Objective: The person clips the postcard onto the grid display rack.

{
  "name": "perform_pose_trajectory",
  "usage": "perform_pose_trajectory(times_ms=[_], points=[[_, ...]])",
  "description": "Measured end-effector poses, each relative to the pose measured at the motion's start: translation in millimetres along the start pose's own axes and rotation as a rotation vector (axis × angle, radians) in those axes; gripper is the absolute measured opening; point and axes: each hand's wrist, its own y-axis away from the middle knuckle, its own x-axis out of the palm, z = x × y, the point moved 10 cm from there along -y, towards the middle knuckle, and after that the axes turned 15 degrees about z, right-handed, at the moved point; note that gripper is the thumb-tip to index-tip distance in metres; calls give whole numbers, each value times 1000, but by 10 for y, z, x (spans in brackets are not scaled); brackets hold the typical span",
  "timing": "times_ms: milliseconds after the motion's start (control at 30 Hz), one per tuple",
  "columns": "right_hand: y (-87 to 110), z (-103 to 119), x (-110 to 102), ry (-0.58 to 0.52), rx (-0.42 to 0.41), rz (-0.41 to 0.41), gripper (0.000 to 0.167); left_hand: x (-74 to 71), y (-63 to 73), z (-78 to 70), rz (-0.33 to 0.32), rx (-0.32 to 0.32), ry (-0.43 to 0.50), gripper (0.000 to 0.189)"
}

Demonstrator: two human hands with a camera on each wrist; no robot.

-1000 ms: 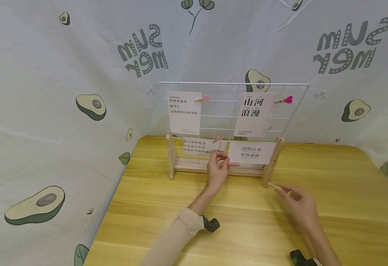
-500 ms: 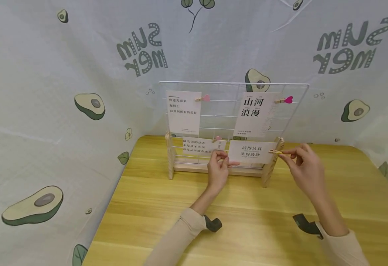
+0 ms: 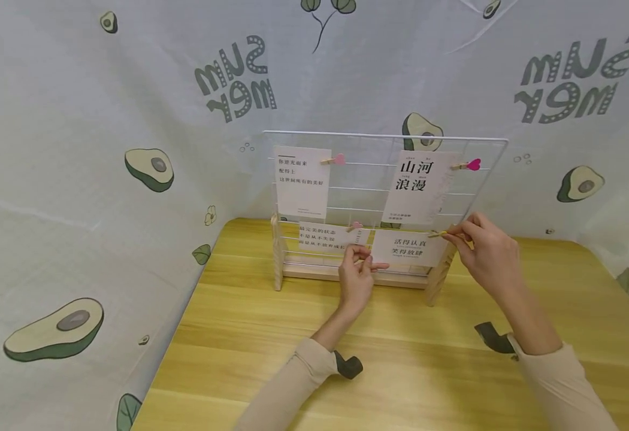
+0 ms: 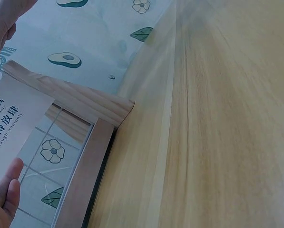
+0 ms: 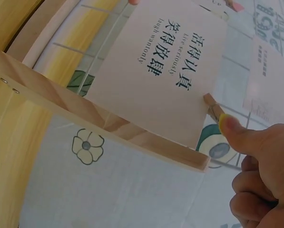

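A white card (image 3: 407, 246) with black lettering stands against the lower right of a white wire grid rack with wooden feet (image 3: 278, 257). My left hand (image 3: 356, 281) pinches this card at its left edge. At the card's upper right corner, my right hand (image 3: 488, 254) pinches a small wooden clothespin (image 5: 212, 107) with a yellow end between thumb and finger. In the right wrist view the peg's tip overlaps the card's edge; whether it clamps the grid wire there cannot be told. The left wrist view shows the card's lower edge above the rack's base bar (image 4: 87, 175).
Three other cards hang on the grid: upper left (image 3: 302, 194), upper right (image 3: 417, 200) and lower left (image 3: 320, 237). Pink heart pegs (image 3: 473, 164) hold them. The rack stands on a yellow wooden table (image 3: 401, 359) before an avocado-print cloth (image 3: 77, 149).
My right hand has risen from beside the rack's right foot to the card's upper right corner, bringing the clothespin with it. My left hand has stayed at the card's left edge.
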Motion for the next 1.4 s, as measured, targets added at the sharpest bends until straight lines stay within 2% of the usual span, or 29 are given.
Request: perform_pose_trajectory(times_ms=[233,600,867,1200,1400], points=[[-12,-21,11,4,-10,35,12,56,13,-5,-13,4,-3,10],[-25,-44,-8,4,-22,37,13,119,23,-36,-53,21,-43,11],[-37,-29,-1,6,-42,31,12,153,60,-96,-68,10,-131,10],[-49,-44,5,1,-5,52,14,154,221,-236,-29,-60,-313,21],[-2,-6,-37,-14,-15,1,26,68,349,-362,74,-85,-432,28]])
